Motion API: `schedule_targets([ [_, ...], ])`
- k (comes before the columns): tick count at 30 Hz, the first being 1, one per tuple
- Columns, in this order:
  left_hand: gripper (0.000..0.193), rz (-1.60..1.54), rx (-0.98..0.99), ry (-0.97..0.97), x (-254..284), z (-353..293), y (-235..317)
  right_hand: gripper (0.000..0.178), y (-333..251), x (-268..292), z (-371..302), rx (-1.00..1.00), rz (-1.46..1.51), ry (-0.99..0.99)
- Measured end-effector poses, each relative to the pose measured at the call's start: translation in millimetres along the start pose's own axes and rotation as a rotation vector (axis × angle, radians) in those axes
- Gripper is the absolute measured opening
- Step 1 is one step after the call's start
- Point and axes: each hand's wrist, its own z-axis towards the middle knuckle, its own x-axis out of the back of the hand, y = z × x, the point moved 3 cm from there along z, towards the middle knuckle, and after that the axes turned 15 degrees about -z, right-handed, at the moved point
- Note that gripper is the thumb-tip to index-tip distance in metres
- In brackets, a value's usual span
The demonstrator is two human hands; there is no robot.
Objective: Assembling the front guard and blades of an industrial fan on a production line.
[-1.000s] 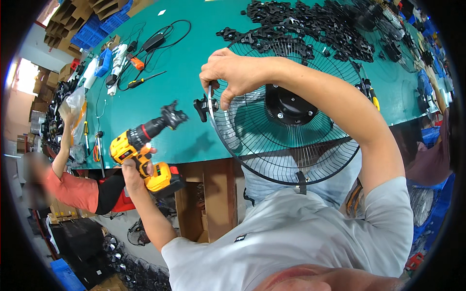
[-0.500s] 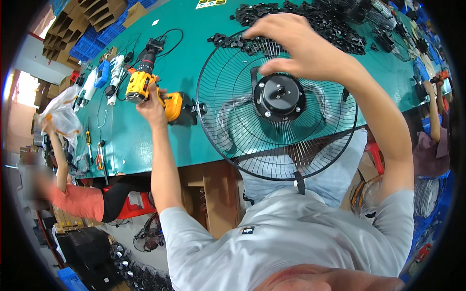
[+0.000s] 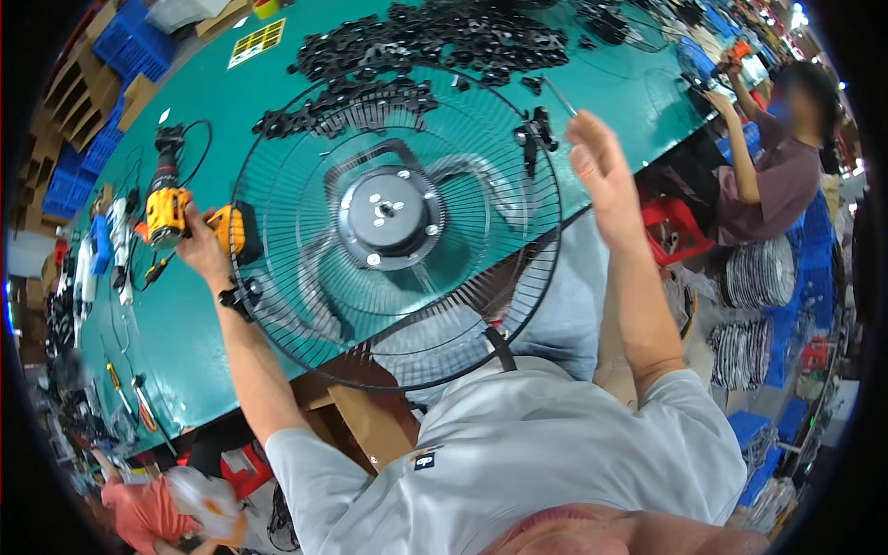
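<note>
My left hand (image 3: 202,242) is closed around the grip of a yellow and black cordless drill (image 3: 168,211), which points away from me on the table's left side. Between my arms a black round fan grille (image 3: 541,268) with a motor housing (image 3: 384,215) at its centre overhangs the table's near edge, above my lap. Grey blurred arms show through its wires. To the right of the grille, my right hand (image 3: 606,176) is raised with fingers stretched out and a little apart. A thin pale rod (image 3: 560,97) shows just beyond its fingertips; whether they touch it I cannot tell.
Many small black metal parts (image 3: 435,42) are heaped at the table's far side. Screwdrivers (image 3: 118,387) and tools lie at the left on the green tabletop (image 3: 199,356). One co-worker (image 3: 777,176) sits at the right, another (image 3: 148,509) at the lower left. Grille stacks (image 3: 758,273) stand right.
My right hand has moved from above the grille out to its right side. The view has turned, so the grille and drill appear farther left. My left hand still grips the drill.
</note>
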Motion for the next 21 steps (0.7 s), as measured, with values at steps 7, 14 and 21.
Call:
schedule_targets([
  [7,0.051,0.091,0.135,0.088,44.5,-39.6,35.1,0.103,9.4,-19.8,-31.4,-0.181,0.386,-0.373],
  [14,0.1,-0.115,0.53,0.059,41.7,-214.8,132.2,0.112,4.1,-27.6,-27.1,-0.116,0.262,-0.652],
  [21,0.108,-0.149,0.617,-0.227,-21.5,-223.0,157.5,0.104,13.6,-20.2,-22.0,-0.082,0.194,-0.63],
])
